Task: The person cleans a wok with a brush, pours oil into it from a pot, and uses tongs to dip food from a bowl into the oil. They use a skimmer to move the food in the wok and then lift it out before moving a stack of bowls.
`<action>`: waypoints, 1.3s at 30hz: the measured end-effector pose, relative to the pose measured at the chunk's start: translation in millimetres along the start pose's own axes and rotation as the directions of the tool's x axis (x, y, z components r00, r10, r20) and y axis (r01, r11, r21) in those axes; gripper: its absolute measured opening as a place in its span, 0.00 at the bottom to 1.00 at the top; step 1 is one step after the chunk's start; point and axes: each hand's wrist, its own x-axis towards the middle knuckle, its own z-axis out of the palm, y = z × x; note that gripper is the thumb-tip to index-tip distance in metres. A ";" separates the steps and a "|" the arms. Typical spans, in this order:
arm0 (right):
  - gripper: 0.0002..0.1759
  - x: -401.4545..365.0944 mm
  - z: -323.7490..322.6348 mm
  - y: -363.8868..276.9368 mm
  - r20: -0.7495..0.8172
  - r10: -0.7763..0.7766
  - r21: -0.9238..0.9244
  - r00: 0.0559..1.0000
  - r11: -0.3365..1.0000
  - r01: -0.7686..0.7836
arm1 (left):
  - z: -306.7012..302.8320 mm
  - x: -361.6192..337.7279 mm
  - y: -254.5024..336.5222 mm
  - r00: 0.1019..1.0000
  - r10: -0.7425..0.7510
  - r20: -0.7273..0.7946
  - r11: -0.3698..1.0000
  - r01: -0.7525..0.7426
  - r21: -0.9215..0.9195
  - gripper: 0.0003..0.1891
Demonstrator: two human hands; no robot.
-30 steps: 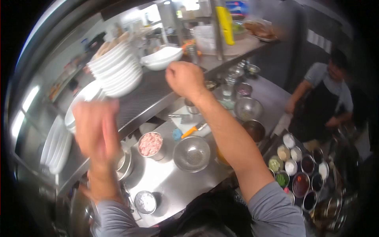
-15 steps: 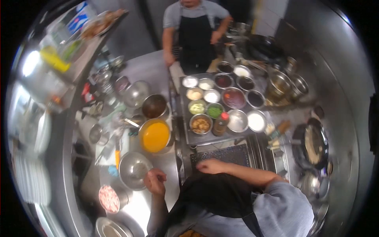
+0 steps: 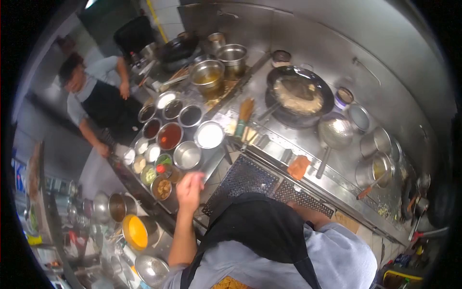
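My left hand (image 3: 190, 189) is raised near the tray of bowls, slightly blurred, its fingers loosely bent and apart, with nothing seen in it. Just behind it are a red-capped bottle (image 3: 171, 172), a bowl of brown chunks (image 3: 161, 189) and a metal bowl with a pale inside (image 3: 187, 154). My right hand (image 3: 299, 207) is low beside my black apron, which hides most of its fingers. On the stove a black wok (image 3: 274, 115) holds pale food in liquid (image 3: 299, 96). A hammered metal pan (image 3: 335, 131) with a handle lies beside it.
An orange cloth (image 3: 299, 167) and a brush (image 3: 244, 111) lie along the stove front. Metal pots (image 3: 374, 142) stand at the right. Perforated dark mats (image 3: 240, 180) cover the floor ahead. Another person (image 3: 103, 96) stands behind the bowls. A pot of yellow liquid (image 3: 138, 231) is at lower left.
My view has swung right, bringing the stove and wok toward the middle. My left hand has left the space over the empty metal bowl. My right hand has moved lower beside the apron.
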 end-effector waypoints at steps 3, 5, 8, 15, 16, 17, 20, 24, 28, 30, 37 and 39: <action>0.18 -64.2 -32.7 16.2 -0.022 0.117 0.034 0.993 0.993 -0.116 | 71.2 56.2 -2.7 0.985 -0.040 0.165 0.999 0.038 0.015 0.09; 0.17 -75.9 -22.3 54.2 0.059 0.042 -0.088 0.997 0.995 -0.037 | 117.1 95.0 -19.2 0.970 0.026 0.240 1.000 -0.028 0.007 0.09; 0.17 -106.1 -1.2 91.5 0.134 0.128 -0.004 0.983 0.992 -0.129 | 177.1 155.8 -43.5 0.917 0.253 0.307 0.933 -0.315 0.173 0.12; 0.16 -143.6 143.8 96.2 -0.142 0.158 0.062 0.977 0.987 -0.151 | 289.1 243.1 -88.8 0.785 -0.069 0.616 0.612 -0.454 0.647 0.31; 0.16 -144.6 157.2 82.8 -0.169 0.201 0.184 0.965 0.968 -0.169 | 305.6 254.6 -124.4 0.771 -0.050 0.634 0.565 -0.502 0.655 0.34; 0.16 -145.4 166.6 69.7 -0.191 0.232 0.264 0.954 0.948 -0.178 | 310.0 261.1 -124.4 0.759 -0.040 0.650 0.568 -0.518 0.639 0.34; 0.16 -148.3 192.8 28.8 -0.235 0.322 0.469 0.917 0.864 -0.183 | 306.6 266.4 -119.2 0.750 -0.079 0.657 0.603 -0.489 0.631 0.32; 0.16 -151.3 212.3 -12.5 -0.251 0.415 0.616 0.874 0.765 -0.186 | 259.3 293.6 -80.1 0.759 0.014 0.652 0.677 -0.486 0.552 0.27; 0.16 -155.1 231.6 -35.4 -0.255 0.463 0.663 0.849 0.723 -0.195 | 193.2 341.1 -85.2 0.671 0.193 0.716 0.825 -0.506 0.252 0.25; 0.16 -156.0 245.2 -39.6 -0.273 0.469 0.656 0.840 0.729 -0.195 | 157.8 332.6 -38.1 0.638 0.257 0.726 0.803 -0.559 0.207 0.25; 0.17 -137.2 293.2 -28.2 -0.341 0.442 0.583 0.830 0.792 -0.182 | 217.2 289.4 -60.1 0.630 0.096 0.771 0.663 -0.618 0.422 0.29; 0.18 -117.4 303.4 -14.6 -0.389 0.390 0.574 0.835 0.811 -0.111 | 247.5 280.4 -70.3 0.625 0.102 0.774 0.620 -0.648 0.442 0.29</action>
